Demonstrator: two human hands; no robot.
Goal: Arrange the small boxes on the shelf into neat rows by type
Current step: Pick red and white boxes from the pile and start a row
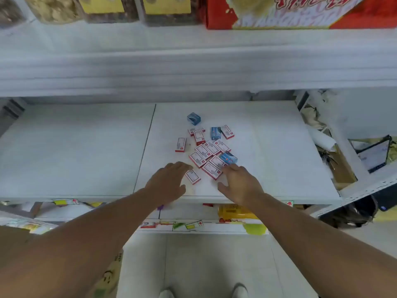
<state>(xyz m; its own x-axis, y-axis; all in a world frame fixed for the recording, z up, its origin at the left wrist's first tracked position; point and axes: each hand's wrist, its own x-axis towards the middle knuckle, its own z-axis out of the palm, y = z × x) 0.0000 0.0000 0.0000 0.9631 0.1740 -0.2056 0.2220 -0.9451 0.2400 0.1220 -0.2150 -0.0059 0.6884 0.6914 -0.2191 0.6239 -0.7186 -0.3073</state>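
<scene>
A loose heap of several small red-and-white boxes [205, 152] lies on the white shelf [268, 147], mixed with three blue boxes: one upright at the back [193, 118], one flat [215, 133], one at the heap's near right [228, 158]. A single red-and-white box [193, 176] lies nearest me, between my hands. My left hand [168, 182] hovers palm down just left of it, fingers spread. My right hand [239, 182] is spread beside the heap's near edge, fingertips close to the blue box. Neither hand holds anything.
The shelf above [193, 67] overhangs the work area; it carries jars [107, 9] and a red carton [300, 11]. Crumpled paper and a cardboard box [341, 168] sit past the shelf's right end. Lower shelves with goods [234, 212] are below the front edge.
</scene>
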